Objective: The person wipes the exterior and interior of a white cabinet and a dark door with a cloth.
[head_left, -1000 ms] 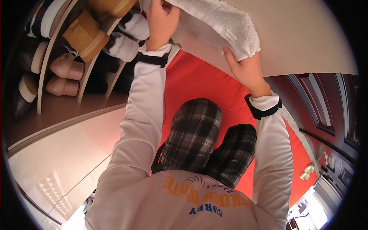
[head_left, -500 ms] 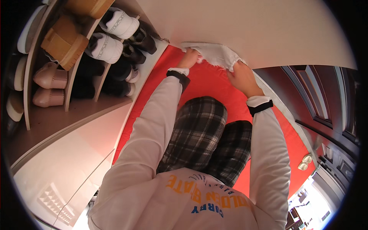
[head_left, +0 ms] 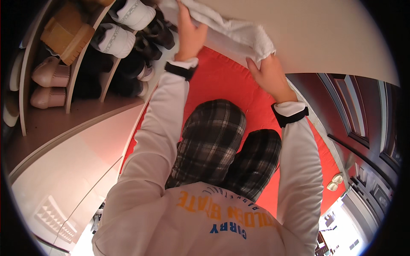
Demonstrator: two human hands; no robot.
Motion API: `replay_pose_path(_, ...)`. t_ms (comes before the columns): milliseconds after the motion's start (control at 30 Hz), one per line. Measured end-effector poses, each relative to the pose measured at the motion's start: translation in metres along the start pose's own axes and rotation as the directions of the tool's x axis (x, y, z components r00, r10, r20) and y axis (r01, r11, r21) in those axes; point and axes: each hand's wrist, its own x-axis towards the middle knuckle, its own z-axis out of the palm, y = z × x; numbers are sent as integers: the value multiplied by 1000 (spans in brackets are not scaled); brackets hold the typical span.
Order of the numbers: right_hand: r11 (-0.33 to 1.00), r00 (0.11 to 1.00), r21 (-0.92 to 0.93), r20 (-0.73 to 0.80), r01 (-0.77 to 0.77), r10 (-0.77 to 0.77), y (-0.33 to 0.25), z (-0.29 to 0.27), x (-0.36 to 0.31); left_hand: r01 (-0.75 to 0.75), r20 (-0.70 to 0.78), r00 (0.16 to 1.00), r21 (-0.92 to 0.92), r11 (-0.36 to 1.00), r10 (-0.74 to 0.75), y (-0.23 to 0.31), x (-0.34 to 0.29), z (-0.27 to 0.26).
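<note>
A white cloth (head_left: 232, 30), thick and towel-like, is stretched between my two hands against the pale wall, above the far end of a red mat (head_left: 211, 77). My left hand (head_left: 191, 39) grips its upper left end, near the shoe shelves; the fingertips are partly out of sight behind the cloth. At the lower right corner, my right hand (head_left: 273, 79) has its fingers around the cloth, with the thumb sticking out to the left. Both wrists carry black bands over white sleeves.
My knees in plaid trousers (head_left: 213, 141) are over the red mat. On the left stands a shoe rack (head_left: 106, 79) with white sneakers (head_left: 114, 40), tan boots (head_left: 68, 36) and pink heeled shoes (head_left: 49, 98). A dark panelled door (head_left: 341, 102) is at right, near small pale slippers (head_left: 335, 182).
My left hand has moved up and left, drawing the cloth out longer and higher along the wall. My right hand has shifted slightly up, still on its end.
</note>
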Motion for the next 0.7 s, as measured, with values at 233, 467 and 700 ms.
replay_pose_path(233,999,999,-30,30,-37,38,-17,-9,13,-106,-56,992,102,989,112,-3,8,6)
replay_pose_path(467,970,966,-222,214,-95,143,22,26,-6,735,163,676,-208,645,-718,-148,-103,57)
replay_pose_path(700,922,921,-330,257,-200,292,68,-3,-71,994,798,108,-86,65,-593,-107,-141,109)
